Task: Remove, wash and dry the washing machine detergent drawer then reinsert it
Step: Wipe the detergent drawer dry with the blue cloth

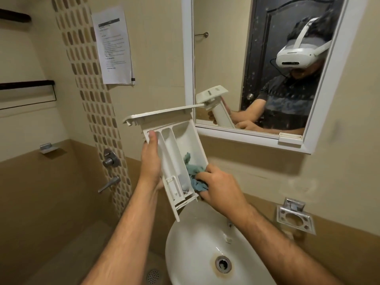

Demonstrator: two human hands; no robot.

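White detergent drawer held upright above the white sink, front panel at top, compartments facing the viewer. Left hand grasps the drawer's left side w/ thumb over the edge. Right hand clenches a blue-green cloth, pressing it into the drawer's right compartment. Mirror just above the drawer.

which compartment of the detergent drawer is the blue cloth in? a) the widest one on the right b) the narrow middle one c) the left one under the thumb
a: the right hand presses the blue cloth into the widest right compartment of the detergent drawer.
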